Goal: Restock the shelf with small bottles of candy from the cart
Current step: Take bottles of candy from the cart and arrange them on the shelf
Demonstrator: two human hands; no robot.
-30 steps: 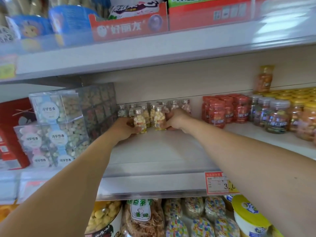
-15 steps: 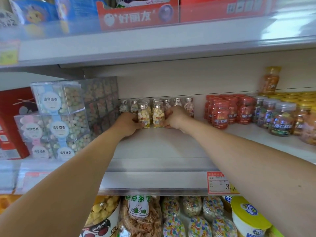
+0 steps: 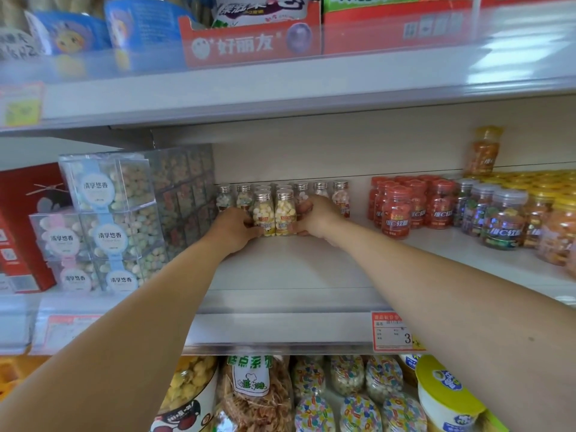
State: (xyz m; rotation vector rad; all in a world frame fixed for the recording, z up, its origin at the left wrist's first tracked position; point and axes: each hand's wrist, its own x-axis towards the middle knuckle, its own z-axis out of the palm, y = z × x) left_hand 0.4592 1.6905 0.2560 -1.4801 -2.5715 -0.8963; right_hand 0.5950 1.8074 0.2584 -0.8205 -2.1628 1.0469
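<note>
Now the left front bottle (image 3: 263, 213) and the right front bottle (image 3: 285, 212) are held side by side, touching, between the two grips on the shelf (image 3: 296, 269). The left grip (image 3: 235, 227) is curled round the outer side of the left front bottle. The right grip (image 3: 316, 215) is curled round the outer side of the right front bottle. Both bottles are stood upright, with silver caps on top and yellow and white candy inside. Just behind the grips, a row of like bottles (image 3: 321, 190) is lined along the back wall. Left of the left grip, clear candy boxes (image 3: 109, 213) are stacked. Right of the right grip, red jars (image 3: 396, 213) are grouped.
</note>
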